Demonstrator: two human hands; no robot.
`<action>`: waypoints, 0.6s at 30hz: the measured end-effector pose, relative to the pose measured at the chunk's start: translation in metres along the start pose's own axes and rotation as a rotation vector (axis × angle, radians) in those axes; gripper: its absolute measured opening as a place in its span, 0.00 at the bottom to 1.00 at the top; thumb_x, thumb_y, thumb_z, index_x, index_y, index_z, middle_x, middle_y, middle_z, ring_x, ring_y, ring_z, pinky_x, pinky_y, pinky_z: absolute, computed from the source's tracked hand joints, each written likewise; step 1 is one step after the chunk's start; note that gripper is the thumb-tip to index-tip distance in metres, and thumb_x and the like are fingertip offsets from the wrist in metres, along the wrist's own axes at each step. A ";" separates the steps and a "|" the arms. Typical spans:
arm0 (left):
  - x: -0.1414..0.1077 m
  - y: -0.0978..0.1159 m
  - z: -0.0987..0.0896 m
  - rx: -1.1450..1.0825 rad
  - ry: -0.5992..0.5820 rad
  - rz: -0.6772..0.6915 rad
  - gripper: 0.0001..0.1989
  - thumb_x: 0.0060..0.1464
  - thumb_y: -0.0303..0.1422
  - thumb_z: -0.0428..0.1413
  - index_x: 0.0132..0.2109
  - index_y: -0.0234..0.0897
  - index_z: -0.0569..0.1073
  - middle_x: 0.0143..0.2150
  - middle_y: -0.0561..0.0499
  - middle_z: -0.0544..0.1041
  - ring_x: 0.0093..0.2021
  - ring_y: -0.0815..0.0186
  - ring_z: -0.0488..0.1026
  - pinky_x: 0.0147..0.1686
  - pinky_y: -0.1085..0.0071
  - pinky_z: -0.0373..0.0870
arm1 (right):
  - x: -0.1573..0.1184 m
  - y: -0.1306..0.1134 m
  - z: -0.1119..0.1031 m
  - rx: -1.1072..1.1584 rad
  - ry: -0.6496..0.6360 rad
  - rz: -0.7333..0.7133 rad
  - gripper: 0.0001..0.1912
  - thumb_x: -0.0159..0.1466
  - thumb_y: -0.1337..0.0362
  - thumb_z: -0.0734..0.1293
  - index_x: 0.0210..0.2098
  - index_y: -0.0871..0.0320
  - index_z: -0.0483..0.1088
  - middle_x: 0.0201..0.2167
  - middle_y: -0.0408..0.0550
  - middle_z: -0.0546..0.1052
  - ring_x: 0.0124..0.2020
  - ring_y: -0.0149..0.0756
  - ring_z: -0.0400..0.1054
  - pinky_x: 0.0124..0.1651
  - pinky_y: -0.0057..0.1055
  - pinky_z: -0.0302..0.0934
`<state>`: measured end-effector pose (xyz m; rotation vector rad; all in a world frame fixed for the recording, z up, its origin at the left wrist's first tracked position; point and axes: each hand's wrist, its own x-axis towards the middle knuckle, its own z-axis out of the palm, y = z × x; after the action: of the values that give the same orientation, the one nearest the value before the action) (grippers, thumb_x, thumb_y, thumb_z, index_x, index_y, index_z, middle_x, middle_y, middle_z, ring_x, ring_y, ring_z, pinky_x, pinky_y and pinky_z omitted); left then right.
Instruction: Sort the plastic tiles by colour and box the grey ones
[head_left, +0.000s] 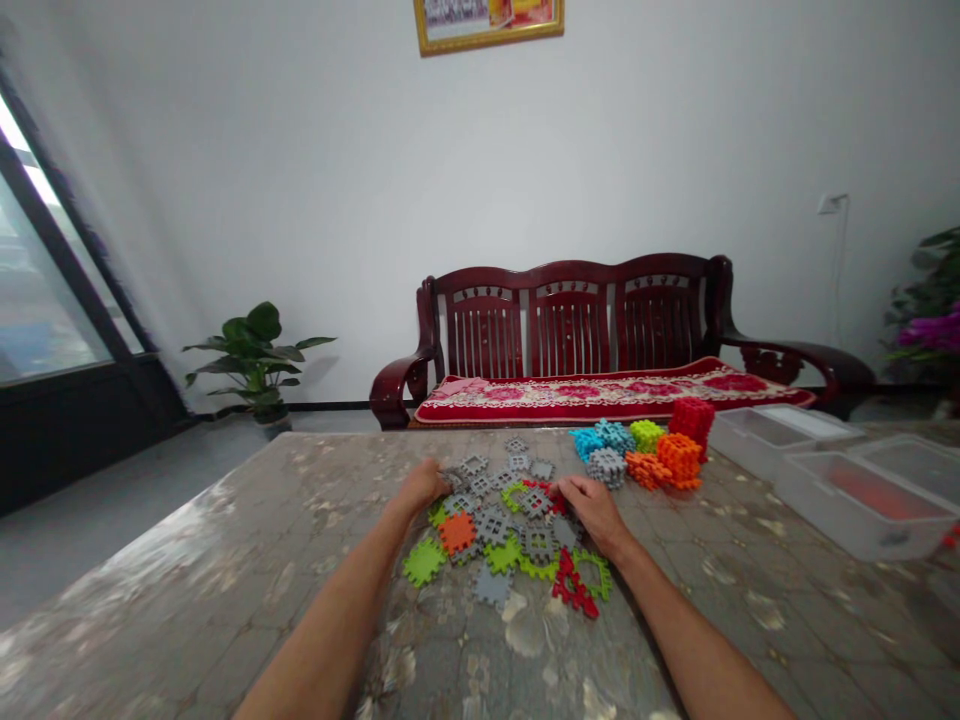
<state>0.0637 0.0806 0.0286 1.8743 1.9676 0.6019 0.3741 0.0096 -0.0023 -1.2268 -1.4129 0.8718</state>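
A loose pile of interlocking plastic tiles with notched edges lies on the table between my hands. Most are grey tiles (493,525), some solid and some with window-like openings. Among them are an orange tile (457,533), a lime green tile (424,562) and a red piece (574,584). My left hand (423,484) is at the pile's left edge, its fingers closed at a grey tile (452,481). On the right side, my right hand (594,508) has curled fingers, with the fingertips against the pile near red and grey tiles; what they pinch is too small to tell.
Sorted stacks stand behind the pile at right: blue tiles (589,444), grey, green, orange tiles (681,461) and red tiles (691,424). Clear plastic boxes (840,500) sit at the table's right. Beyond are a wooden bench (570,330) and a potted plant (259,365).
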 end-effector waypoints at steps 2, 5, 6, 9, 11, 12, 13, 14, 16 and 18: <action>-0.006 0.007 0.000 -0.025 0.066 0.033 0.09 0.42 0.23 0.60 0.35 0.36 0.74 0.31 0.49 0.79 0.36 0.59 0.76 0.36 0.69 0.67 | 0.000 0.001 0.000 -0.002 0.002 -0.006 0.23 0.56 0.45 0.63 0.27 0.58 0.79 0.29 0.50 0.81 0.35 0.43 0.73 0.42 0.36 0.64; -0.021 0.022 0.002 -0.085 0.115 0.148 0.09 0.47 0.22 0.56 0.37 0.37 0.74 0.35 0.51 0.80 0.39 0.63 0.76 0.40 0.70 0.69 | 0.000 0.000 0.000 -0.002 0.003 -0.006 0.24 0.56 0.44 0.63 0.28 0.58 0.79 0.30 0.50 0.82 0.36 0.44 0.74 0.43 0.36 0.64; -0.027 0.027 0.004 -0.110 0.116 0.196 0.09 0.48 0.22 0.56 0.37 0.37 0.74 0.36 0.51 0.80 0.40 0.64 0.76 0.42 0.71 0.70 | 0.000 0.000 0.000 -0.006 0.001 -0.003 0.24 0.56 0.44 0.63 0.28 0.58 0.79 0.30 0.51 0.82 0.36 0.44 0.74 0.42 0.36 0.64; -0.046 0.038 0.010 -0.180 0.049 0.347 0.12 0.46 0.20 0.56 0.37 0.38 0.76 0.39 0.53 0.81 0.42 0.66 0.77 0.46 0.72 0.72 | 0.000 0.000 -0.001 -0.030 -0.011 -0.001 0.24 0.56 0.44 0.63 0.29 0.58 0.79 0.29 0.50 0.82 0.35 0.44 0.74 0.41 0.36 0.65; -0.055 0.038 0.014 -0.235 -0.052 0.478 0.17 0.42 0.17 0.54 0.38 0.39 0.77 0.44 0.52 0.81 0.47 0.65 0.77 0.48 0.72 0.73 | 0.000 0.001 -0.002 -0.052 -0.016 -0.021 0.23 0.57 0.45 0.64 0.29 0.58 0.79 0.29 0.50 0.81 0.35 0.44 0.74 0.41 0.36 0.65; -0.057 0.035 0.014 -0.254 -0.067 0.497 0.20 0.40 0.16 0.52 0.39 0.39 0.77 0.47 0.52 0.81 0.50 0.65 0.77 0.49 0.72 0.73 | 0.000 0.002 -0.002 -0.061 -0.015 -0.035 0.23 0.57 0.45 0.64 0.29 0.58 0.79 0.29 0.50 0.81 0.34 0.44 0.74 0.41 0.36 0.65; -0.058 0.030 0.013 -0.264 -0.047 0.473 0.22 0.40 0.15 0.51 0.40 0.40 0.77 0.48 0.52 0.81 0.52 0.65 0.76 0.50 0.71 0.73 | 0.000 0.003 -0.003 -0.071 -0.009 -0.047 0.23 0.57 0.46 0.63 0.29 0.58 0.79 0.29 0.50 0.81 0.34 0.44 0.74 0.41 0.37 0.65; -0.058 0.023 0.011 -0.263 0.008 0.410 0.24 0.41 0.15 0.49 0.42 0.40 0.77 0.49 0.51 0.81 0.53 0.65 0.76 0.52 0.71 0.73 | 0.000 0.004 -0.003 -0.081 0.000 -0.056 0.22 0.58 0.47 0.63 0.29 0.58 0.79 0.30 0.50 0.82 0.35 0.45 0.74 0.42 0.37 0.65; -0.057 0.006 0.005 -0.223 0.152 0.227 0.22 0.45 0.16 0.48 0.44 0.38 0.77 0.48 0.49 0.82 0.52 0.65 0.77 0.54 0.68 0.72 | -0.001 0.004 -0.002 -0.125 0.033 -0.083 0.19 0.59 0.51 0.63 0.32 0.58 0.79 0.32 0.51 0.82 0.37 0.45 0.75 0.44 0.38 0.66; -0.057 -0.012 0.000 -0.186 0.214 0.136 0.20 0.51 0.20 0.49 0.48 0.35 0.76 0.52 0.44 0.81 0.55 0.60 0.76 0.58 0.61 0.70 | -0.004 -0.001 0.002 -0.237 0.056 -0.138 0.15 0.59 0.56 0.63 0.34 0.56 0.79 0.36 0.51 0.83 0.41 0.45 0.75 0.50 0.39 0.65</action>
<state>0.0571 0.0233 0.0205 1.9040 1.8445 1.0268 0.3719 0.0061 -0.0031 -1.3011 -1.5689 0.5829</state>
